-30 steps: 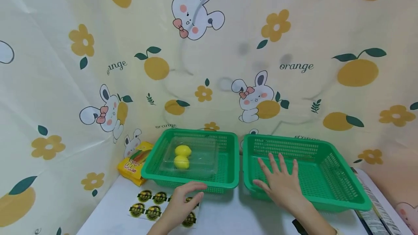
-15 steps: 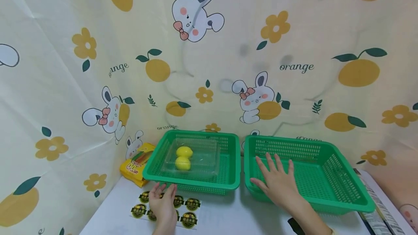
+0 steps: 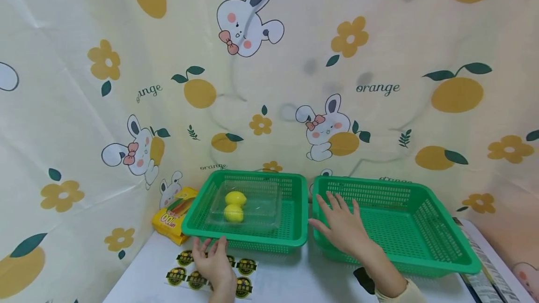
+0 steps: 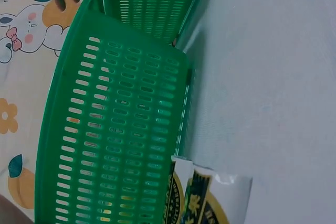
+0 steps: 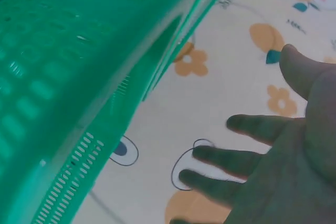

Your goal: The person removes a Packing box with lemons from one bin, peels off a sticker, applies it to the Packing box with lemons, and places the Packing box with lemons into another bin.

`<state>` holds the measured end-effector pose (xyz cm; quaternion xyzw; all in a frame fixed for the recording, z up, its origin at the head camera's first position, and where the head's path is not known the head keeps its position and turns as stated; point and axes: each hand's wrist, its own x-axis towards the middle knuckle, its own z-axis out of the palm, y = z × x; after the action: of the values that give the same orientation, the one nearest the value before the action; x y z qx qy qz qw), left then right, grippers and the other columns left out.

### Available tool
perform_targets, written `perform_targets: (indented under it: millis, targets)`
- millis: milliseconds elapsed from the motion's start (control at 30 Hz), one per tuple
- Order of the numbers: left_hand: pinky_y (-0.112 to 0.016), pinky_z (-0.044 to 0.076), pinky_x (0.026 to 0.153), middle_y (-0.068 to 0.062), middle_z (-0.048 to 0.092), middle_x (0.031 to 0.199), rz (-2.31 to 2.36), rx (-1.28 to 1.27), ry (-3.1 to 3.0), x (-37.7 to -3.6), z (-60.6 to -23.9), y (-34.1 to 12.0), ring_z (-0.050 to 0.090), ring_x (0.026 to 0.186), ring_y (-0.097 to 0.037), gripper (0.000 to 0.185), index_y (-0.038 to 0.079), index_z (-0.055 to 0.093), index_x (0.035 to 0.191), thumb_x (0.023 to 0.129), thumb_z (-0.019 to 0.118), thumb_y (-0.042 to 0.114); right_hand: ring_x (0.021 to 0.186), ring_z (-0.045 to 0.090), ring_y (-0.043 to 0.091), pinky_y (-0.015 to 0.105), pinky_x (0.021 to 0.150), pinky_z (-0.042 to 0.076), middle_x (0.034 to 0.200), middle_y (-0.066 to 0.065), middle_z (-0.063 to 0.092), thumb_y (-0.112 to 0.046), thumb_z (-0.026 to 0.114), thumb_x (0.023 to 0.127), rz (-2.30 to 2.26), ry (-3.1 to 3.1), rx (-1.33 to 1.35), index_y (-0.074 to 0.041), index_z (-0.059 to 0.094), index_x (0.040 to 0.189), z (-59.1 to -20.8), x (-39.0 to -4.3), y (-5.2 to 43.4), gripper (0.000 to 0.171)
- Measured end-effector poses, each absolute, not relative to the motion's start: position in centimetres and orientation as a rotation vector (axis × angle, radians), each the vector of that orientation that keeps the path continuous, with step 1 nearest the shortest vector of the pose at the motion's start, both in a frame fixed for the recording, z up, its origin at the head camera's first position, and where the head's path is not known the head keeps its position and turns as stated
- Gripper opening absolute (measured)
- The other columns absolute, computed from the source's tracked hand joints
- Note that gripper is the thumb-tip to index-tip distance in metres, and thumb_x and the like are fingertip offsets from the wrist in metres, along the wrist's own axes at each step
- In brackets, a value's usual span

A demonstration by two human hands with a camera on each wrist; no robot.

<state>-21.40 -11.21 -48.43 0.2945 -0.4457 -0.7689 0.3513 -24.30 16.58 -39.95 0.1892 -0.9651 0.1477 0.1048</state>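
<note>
Here, from the head camera, the left hand [image 3: 214,265] rests flat on the sticker sheet [image 3: 210,272] before the left basket [image 3: 294,200], gripping nothing; the right hand [image 3: 343,228] hovers spread over the right basket [image 3: 421,191]. Two baskets, two lemons [image 3: 234,205], one clear box [image 3: 252,207]. The left wrist camera shows the sheet [image 4: 210,198] touching the basket [image 4: 121,129]: pressing fingers could crease it. The right wrist camera shows fingers [image 5: 231,161] splayed, empty.

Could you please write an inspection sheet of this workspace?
Surface: white table, partly covered.
Job's things: sticker sheet lies flat; left green basket holds a clear box with two lemons; right green basket holds nothing.
Clutter: yellow packet beside the left basket.
Hands: left hand flat on the sticker sheet; right hand open over the right basket's near corner.
Cables: nothing seen.
Surroundings: rabbit-and-orange printed cloth behind and at both sides.
</note>
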Motion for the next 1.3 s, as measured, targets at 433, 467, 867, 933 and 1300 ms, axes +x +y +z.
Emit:
perform_targets:
  millis: [433, 467, 867, 933, 1300]
  targets:
    - [-0.021, 0.054, 0.074, -0.008, 0.039, 0.122, -1.958, 0.821, -1.200, -21.8, -48.5, -11.0, 0.052, 0.093, -0.015, 0.081, 0.009, 0.020, 0.158, 0.093, 0.065, -0.005, 0.131, 0.045, 0.047, 0.057, 0.099, 0.048, 0.144, 0.026, 0.048, -0.026, 0.069, 0.096, 1.447, -2.715, 0.743, 0.004, 0.044, 0.146, -38.3, -30.8, 15.7, 0.063]
    - [-0.021, 0.054, 0.074, -0.008, 0.039, 0.122, -1.956, 0.823, -1.202, -21.8, -48.5, -11.0, 0.051, 0.093, -0.016, 0.081, 0.009, 0.019, 0.158, 0.093, 0.065, -0.004, 0.131, 0.045, 0.048, 0.057, 0.099, 0.048, 0.143, 0.027, 0.048, -0.026, 0.069, 0.096, 1.494, -2.715, 0.748, 0.004, 0.044, 0.146, -38.2, -31.2, 15.4, 0.063]
    - [-0.019, 0.052, 0.075, -0.005, 0.037, 0.119, -1.945, 0.801, -1.216, -21.6, -48.7, -11.0, 0.048, 0.096, -0.018, 0.079, 0.007, 0.017, 0.158, 0.094, 0.063, -0.004, 0.131, 0.046, 0.041, 0.059, 0.106, 0.040, 0.142, 0.024, 0.050, -0.029, 0.066, 0.097, 1.685, -2.808, 0.559, -0.004, 0.044, 0.148, -38.3, -36.0, 9.8, 0.061]
    - [-0.019, 0.052, 0.076, -0.006, 0.037, 0.119, -1.944, 0.796, -1.219, -21.6, -48.7, -10.8, 0.048, 0.095, -0.017, 0.079, 0.007, 0.017, 0.158, 0.094, 0.063, -0.003, 0.131, 0.047, 0.040, 0.058, 0.107, 0.040, 0.142, 0.024, 0.050, -0.030, 0.067, 0.096, 1.760, -2.797, 0.509, -0.003, 0.043, 0.149, -38.7, -36.7, 9.3, 0.063]
    - [-0.026, 0.052, 0.082, -0.003, 0.036, 0.119, -1.956, 0.808, -1.228, -21.5, -48.9, -11.1, 0.047, 0.096, -0.017, 0.081, 0.010, 0.013, 0.160, 0.096, 0.062, -0.001, 0.141, 0.035, 0.039, 0.065, 0.112, 0.029, 0.153, 0.020, 0.040, -0.029, 0.072, 0.093, 2.165, -2.680, 0.390, -0.003, 0.038, 0.152, -40.3, -39.5, 7.1, 0.072]
